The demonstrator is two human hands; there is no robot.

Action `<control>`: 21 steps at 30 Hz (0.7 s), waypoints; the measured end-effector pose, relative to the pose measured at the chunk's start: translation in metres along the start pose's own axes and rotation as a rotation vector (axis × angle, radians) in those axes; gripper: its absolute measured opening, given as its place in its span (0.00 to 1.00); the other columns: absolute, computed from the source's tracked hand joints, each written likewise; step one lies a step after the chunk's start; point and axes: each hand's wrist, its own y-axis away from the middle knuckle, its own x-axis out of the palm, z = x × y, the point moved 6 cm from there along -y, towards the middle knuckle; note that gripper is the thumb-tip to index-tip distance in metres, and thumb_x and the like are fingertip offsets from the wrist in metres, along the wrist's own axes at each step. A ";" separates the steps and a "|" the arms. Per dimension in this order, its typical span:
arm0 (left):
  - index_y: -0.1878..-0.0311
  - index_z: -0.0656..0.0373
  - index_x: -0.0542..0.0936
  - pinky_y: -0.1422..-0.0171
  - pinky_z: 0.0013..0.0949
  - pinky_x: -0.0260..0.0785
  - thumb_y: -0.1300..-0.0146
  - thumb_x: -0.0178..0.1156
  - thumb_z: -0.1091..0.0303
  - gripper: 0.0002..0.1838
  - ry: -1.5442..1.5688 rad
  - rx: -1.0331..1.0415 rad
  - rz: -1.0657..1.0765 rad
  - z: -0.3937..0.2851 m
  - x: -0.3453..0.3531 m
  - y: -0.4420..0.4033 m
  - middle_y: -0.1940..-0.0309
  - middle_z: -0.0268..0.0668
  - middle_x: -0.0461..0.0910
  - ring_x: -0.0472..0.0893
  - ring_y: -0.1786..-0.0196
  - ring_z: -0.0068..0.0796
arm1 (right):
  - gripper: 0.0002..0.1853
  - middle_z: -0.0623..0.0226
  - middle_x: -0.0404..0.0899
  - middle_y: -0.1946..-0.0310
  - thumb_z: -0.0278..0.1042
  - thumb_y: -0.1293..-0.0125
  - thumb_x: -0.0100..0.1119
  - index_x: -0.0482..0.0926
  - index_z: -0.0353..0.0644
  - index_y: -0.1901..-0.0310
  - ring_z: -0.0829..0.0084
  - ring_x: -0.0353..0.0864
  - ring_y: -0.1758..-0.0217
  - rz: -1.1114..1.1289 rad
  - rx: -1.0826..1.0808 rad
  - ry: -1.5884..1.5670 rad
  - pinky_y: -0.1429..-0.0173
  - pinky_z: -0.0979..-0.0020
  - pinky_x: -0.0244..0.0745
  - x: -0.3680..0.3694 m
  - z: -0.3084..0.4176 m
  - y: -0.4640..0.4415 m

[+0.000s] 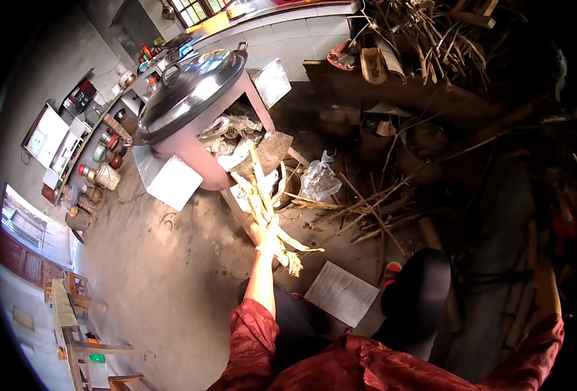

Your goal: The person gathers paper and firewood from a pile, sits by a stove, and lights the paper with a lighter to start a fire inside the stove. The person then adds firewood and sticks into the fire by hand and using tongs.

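My left hand is closed around a bundle of pale dry stalks. The bundle's upper end points at the opening of a pinkish stove, and a frayed end hangs below my fingers. Crumpled clear plastic lies in and around that opening. A wide pan with a dark shiny lid sits on top of the stove. My right forearm reaches into deep shadow at the right side; the fingers there cannot be made out.
Thin dry branches and a clear plastic bag lie beside the stove. A printed sheet is on the floor between my feet. More firewood is piled at the upper right. Jars line the left wall, near a wooden bench.
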 end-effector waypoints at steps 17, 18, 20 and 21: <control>0.60 0.53 0.75 0.46 0.39 0.64 0.45 0.51 0.66 0.10 -0.767 1.138 0.272 -0.102 0.080 0.102 0.64 0.33 0.73 0.73 0.56 0.33 | 0.48 0.49 0.63 0.41 0.53 0.51 0.64 0.53 0.31 0.36 0.56 0.65 0.39 -0.576 -0.774 -0.331 0.37 0.58 0.62 -0.302 0.486 0.057; 0.61 0.52 0.76 0.43 0.41 0.64 0.49 0.54 0.69 0.10 -0.736 1.131 0.305 -0.101 0.077 0.100 0.62 0.33 0.75 0.73 0.54 0.35 | 0.44 0.50 0.71 0.50 0.49 0.50 0.64 0.54 0.33 0.37 0.56 0.72 0.46 -0.435 -0.748 -0.444 0.43 0.58 0.67 -0.296 0.492 0.047; 0.62 0.52 0.76 0.41 0.41 0.63 0.50 0.54 0.68 0.10 -0.680 1.149 0.343 -0.101 0.074 0.102 0.63 0.32 0.75 0.74 0.55 0.34 | 0.42 0.50 0.74 0.55 0.46 0.50 0.64 0.56 0.34 0.38 0.55 0.75 0.50 -0.322 -0.717 -0.492 0.46 0.60 0.70 -0.285 0.498 0.038; 0.63 0.52 0.76 0.40 0.41 0.63 0.49 0.54 0.68 0.09 -0.672 1.166 0.379 -0.098 0.075 0.104 0.64 0.31 0.75 0.74 0.55 0.33 | 0.42 0.49 0.73 0.54 0.46 0.51 0.65 0.57 0.34 0.38 0.55 0.75 0.50 -0.259 -0.731 -0.463 0.45 0.61 0.70 -0.284 0.501 0.040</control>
